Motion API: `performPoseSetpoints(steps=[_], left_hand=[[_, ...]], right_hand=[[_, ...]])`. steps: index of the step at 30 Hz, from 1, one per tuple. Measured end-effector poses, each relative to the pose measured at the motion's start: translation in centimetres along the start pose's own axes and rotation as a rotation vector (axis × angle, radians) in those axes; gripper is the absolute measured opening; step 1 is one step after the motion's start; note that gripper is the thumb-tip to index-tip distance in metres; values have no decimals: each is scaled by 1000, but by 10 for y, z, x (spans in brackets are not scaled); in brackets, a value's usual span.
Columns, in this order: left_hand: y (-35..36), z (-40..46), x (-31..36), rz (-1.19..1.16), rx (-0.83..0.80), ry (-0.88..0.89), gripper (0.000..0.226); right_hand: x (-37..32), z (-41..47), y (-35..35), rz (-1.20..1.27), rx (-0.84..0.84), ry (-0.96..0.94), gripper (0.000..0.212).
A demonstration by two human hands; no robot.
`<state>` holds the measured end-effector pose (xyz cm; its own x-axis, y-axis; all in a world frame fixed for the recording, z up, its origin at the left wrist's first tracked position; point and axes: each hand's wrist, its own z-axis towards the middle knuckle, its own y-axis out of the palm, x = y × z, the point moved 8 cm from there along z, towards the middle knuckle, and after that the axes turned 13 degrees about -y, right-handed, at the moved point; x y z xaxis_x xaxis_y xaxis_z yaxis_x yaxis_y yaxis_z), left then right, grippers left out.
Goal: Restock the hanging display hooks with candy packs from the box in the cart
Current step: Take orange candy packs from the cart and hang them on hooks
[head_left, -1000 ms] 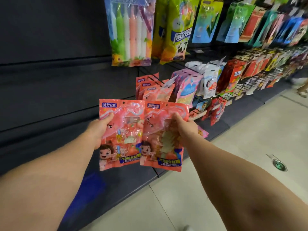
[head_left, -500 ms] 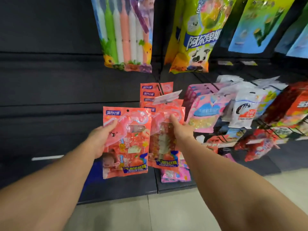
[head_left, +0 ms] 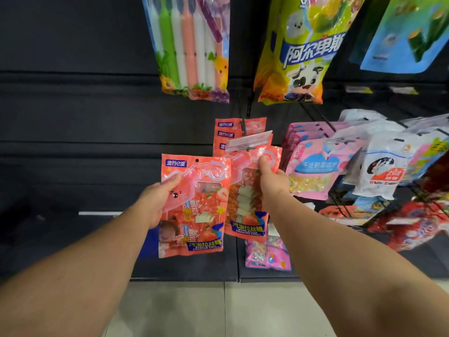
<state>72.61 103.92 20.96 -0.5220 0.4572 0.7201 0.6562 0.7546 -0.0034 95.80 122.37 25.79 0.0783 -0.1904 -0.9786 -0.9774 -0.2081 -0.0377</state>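
At mid-frame, the left hand (head_left: 158, 203) grips a red candy pack (head_left: 194, 207) by its left edge, thumb on the front. Just right, the right hand (head_left: 272, 183) pinches a second red pack (head_left: 245, 215) beneath the hook's price tag (head_left: 249, 141), where matching packs (head_left: 227, 132) hang. Pink bags (head_left: 313, 171) hang farther right.

Even overhead light leaves the dark shelf wall (head_left: 73, 113) dim, glare streaks the glossy candy packs (head_left: 194, 205), and wide-angle distortion with slight blur bends the edges.
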Motion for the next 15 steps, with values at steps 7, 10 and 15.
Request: performPoseSetpoints(steps=[7,10,15], left_hand=[[6,3,-2,-9,-17,4,37],[8,5,-5,-12,-25,10,35],[10,8,-10,9,-34,-10,42]], right_hand=[[-2,5,0,-56,17,-2,63],[-2,7,0,-89,47,-17,66],[-6,12,0,-128,68,-47,64]])
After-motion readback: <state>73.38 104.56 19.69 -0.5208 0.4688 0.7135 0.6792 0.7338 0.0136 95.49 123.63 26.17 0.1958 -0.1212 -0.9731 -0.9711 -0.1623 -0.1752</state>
